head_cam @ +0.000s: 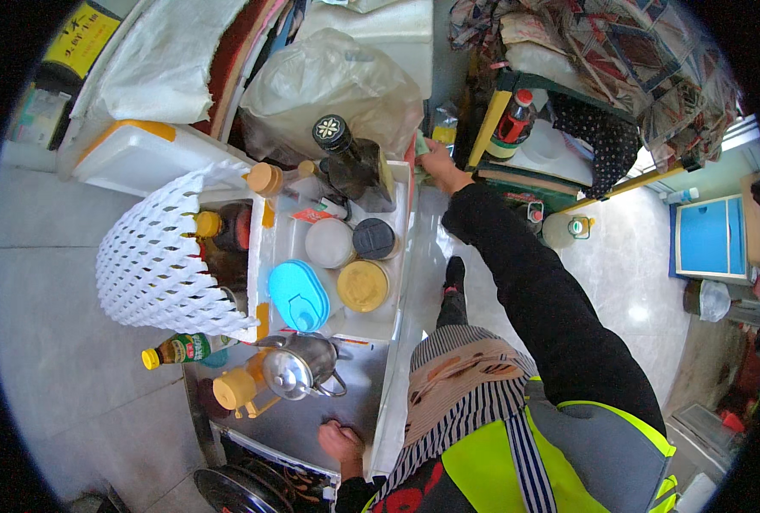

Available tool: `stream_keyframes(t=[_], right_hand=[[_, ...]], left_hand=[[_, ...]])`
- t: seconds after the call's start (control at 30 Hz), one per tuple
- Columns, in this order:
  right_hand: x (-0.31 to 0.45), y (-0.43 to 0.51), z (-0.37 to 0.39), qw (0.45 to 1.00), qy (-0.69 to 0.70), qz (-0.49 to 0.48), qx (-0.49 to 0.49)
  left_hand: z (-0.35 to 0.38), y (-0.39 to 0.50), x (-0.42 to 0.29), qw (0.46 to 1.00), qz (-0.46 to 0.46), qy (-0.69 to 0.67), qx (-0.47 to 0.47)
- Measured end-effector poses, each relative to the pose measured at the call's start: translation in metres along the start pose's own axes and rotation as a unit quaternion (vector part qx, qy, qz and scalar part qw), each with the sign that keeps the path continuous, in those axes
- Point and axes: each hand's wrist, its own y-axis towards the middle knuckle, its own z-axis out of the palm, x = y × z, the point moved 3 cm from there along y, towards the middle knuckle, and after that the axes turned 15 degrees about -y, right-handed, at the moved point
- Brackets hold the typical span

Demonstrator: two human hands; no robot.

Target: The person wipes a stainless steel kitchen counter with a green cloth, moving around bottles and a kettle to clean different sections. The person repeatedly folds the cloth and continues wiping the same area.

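My right hand (443, 165) reaches forward along the counter's edge, its fingers curled on a pale green cloth (421, 151). Part of that cloth is hidden by the fingers. Closed and seemingly without anything in it, my left hand (341, 441) rests on the stainless steel countertop (290, 428). Near it stand a metal teapot (288, 374) and a yellow-lidded jug (236, 389). Between my hands is a white foam box (389, 327) of containers: a dark glass bottle (361, 167), a blue-lidded container (298, 295), a yellow-lidded jar (363, 286) and a black-lidded jar (373, 238).
White foam netting (162, 256) covers part of a bottle compartment on the left. A large plastic bag (329, 90) sits beyond the box. To the right, a shelf holds a red-capped bottle (513, 125). Black pans (242, 490) lie below the countertop.
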Motion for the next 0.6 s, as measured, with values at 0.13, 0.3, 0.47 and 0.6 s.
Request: stream_keyframes(t=[0.13,0.3,0.47,0.6], right_hand=[[-0.020,-0.015,0.025,0.998,0.032,-0.055,-0.008],[-0.062,-0.056,0.041,0.998,-0.001,0.034,0.048],[-0.111,-0.144,0.076,0.995,-0.022,0.032,0.091],[-0.151,-0.213,0.111,0.977,0.018,0.070,0.203]], left_hand=[[-0.001,-0.002,0.000,1.000,0.017,-0.003,0.008],[-0.003,0.005,-0.003,1.000,0.005,0.006,0.014],[-0.004,0.009,-0.006,0.998,-0.024,0.039,0.041],[-0.004,0.010,-0.011,1.000,0.024,0.006,-0.003]])
